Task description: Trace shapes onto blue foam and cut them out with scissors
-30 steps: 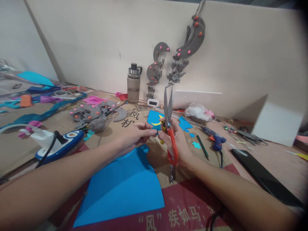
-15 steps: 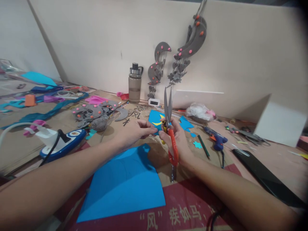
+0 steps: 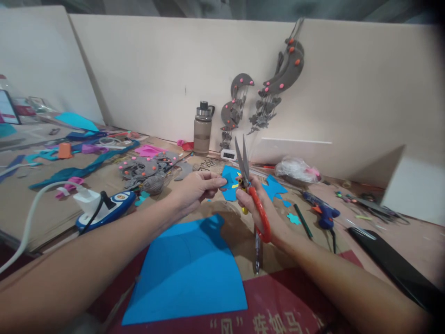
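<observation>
Pinched finger to thumb, my left hand (image 3: 198,189) is raised above the table. Whatever lies between its fingertips is too small to make out against the blue behind. My right hand (image 3: 259,204) grips scissors (image 3: 259,208) with red handles, their blades slightly apart and pointing up and away. A small yellow item (image 3: 244,209) shows by the same fingers; its kind is unclear. Just beyond the hands lies a cut blue sheet (image 3: 227,192) with a yellow shape (image 3: 235,185) on it, partly hidden. Nearer to me rests a large blue sheet (image 3: 189,273) with a curved right edge.
Blue scraps (image 3: 274,186), a dark green pencil (image 3: 303,221), a glue gun (image 3: 321,211) and a black phone-like slab (image 3: 385,264) lie to the right. Leftward are a power strip (image 3: 121,204) and grey felt pieces (image 3: 149,167). A bottle (image 3: 202,130) stands behind.
The view has tilted up and shifted left, so things sit lower and further right. The hands have drawn slightly apart. My right hand still holds the scissors.
</observation>
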`<state>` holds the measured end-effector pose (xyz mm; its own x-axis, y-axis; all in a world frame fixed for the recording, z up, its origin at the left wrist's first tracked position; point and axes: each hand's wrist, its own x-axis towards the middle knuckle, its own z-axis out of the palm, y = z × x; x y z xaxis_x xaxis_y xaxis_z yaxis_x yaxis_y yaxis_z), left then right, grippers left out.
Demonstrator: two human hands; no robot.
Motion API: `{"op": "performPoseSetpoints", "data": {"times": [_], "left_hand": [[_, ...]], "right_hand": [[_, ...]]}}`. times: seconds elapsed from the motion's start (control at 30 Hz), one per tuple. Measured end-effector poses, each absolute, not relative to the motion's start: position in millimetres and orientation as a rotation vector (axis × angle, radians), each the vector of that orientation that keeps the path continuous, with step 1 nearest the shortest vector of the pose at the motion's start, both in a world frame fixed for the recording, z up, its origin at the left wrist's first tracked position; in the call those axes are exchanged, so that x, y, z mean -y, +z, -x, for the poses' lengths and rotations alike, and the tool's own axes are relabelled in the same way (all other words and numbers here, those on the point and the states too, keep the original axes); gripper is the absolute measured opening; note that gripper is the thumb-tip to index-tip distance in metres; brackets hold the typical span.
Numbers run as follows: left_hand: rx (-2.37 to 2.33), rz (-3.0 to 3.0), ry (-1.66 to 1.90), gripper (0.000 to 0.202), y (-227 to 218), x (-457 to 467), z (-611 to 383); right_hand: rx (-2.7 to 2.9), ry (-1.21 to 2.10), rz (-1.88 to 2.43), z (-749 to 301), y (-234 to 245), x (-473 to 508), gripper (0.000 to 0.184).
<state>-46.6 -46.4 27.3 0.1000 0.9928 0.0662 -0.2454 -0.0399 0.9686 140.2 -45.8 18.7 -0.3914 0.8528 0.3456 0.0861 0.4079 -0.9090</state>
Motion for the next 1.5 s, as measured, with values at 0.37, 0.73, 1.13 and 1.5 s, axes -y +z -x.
{"op": "performPoseSetpoints", "data": {"times": [0.37,0.73,1.13,1.5], "left_hand": [[-0.804,-1.078,1.385,0.028,43.8,41.0,65.6],[-0.882,-1.113,1.329,0.028,48.3,43.4,65.6],[-0.938,-1.12,1.293,0.022,45.9,42.4,63.0],[-0.968,-1.212,1.286,0.026,49.8,42.4,66.2]], "right_hand": [[2.035,1.198,0.664,-150.9,13.6,32.9,0.045],[2.138,1.204,0.643,-153.2,13.4,33.1,0.047],[2.073,1.294,0.625,-150.1,10.8,33.0,0.043],[2.114,1.321,0.616,-154.2,14.3,34.0,0.047]]}}
